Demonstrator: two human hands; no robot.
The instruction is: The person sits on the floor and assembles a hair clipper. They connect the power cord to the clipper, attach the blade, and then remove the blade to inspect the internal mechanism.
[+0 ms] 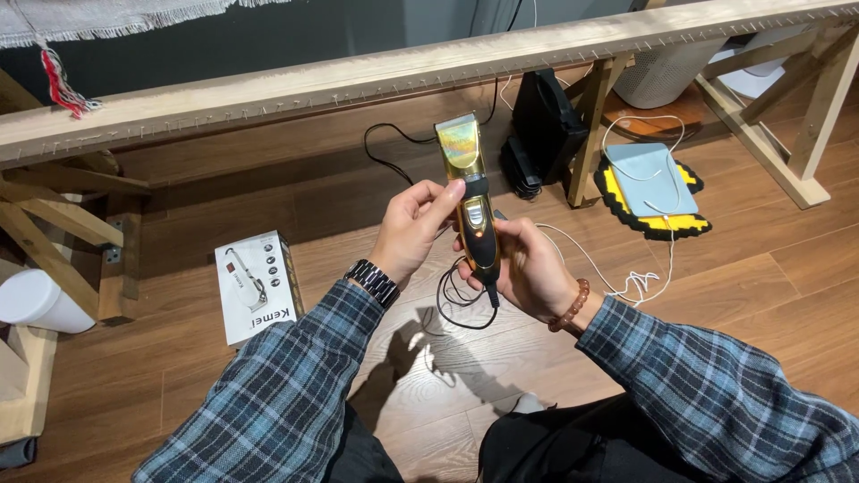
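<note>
Brown wooden floorboards [224, 420] fill the view, crossed at the top by a long pale wooden beam [268, 89] studded with small nails. Below it a white carton [255, 286] lies on the floor at left, and a yellow-and-black pixel-edged mat [653, 215] lies at right. Between plaid sleeves, the right hand [528, 268] is wrapped around the lower body of a gold hair clipper [472, 201], held upright above the floor. The left hand [413, 228] touches its side, thumb on the casing. A black cord [461, 304] loops beneath.
</note>
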